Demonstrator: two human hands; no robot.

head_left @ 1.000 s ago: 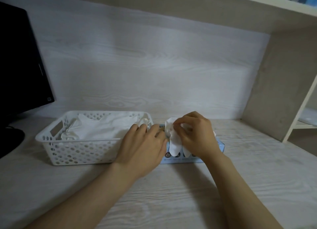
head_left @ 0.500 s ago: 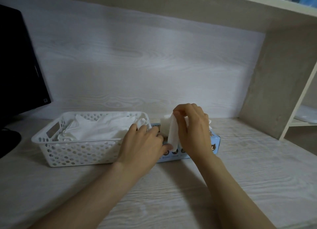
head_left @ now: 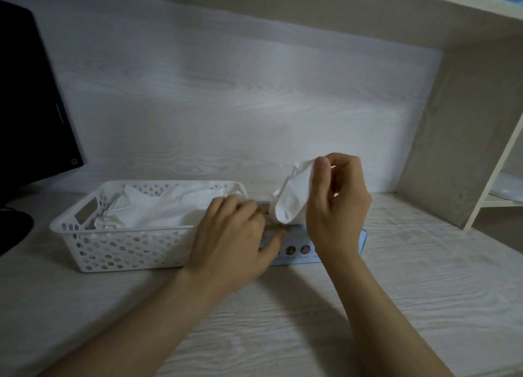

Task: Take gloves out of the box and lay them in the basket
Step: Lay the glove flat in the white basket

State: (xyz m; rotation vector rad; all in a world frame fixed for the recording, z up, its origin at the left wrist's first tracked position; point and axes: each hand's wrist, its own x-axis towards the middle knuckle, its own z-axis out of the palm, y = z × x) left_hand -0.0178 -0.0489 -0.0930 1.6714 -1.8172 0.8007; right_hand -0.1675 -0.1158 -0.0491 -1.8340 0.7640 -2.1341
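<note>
glove [head_left: 291, 195]: white, thin, hanging limp above the box, top end pinched; lower end down at the box top, cannot tell if it is clear of the opening
right hand [head_left: 336, 204]: raised over the box, thumb and fingertips pinching the glove's top end, other fingers curled
box [head_left: 297, 253]: light blue, flat on the worktop, small round icons on the front face; just right of the basket, largely hidden by both hands
left hand [head_left: 235, 241]: palm down on the box's left end, fingers stretched out and pressing, thumb along the front edge; grips nothing; slightly blurred
basket [head_left: 121, 246]: white plastic, perforated walls, slot handle on the left end; its right end is behind the left hand
pile of gloves [head_left: 158, 209]: white, crumpled, lying inside the basket
worktop [head_left: 424, 277]: pale wood grain, carries basket and box
back panel [head_left: 226, 93]: whitish wood grain, behind everything
monitor [head_left: 28, 108]: black, far left, partly cut off by the frame
side panel [head_left: 458, 136]: beige upright, right of the box, well apart
shelf [head_left: 311, 6]: runs overhead
</note>
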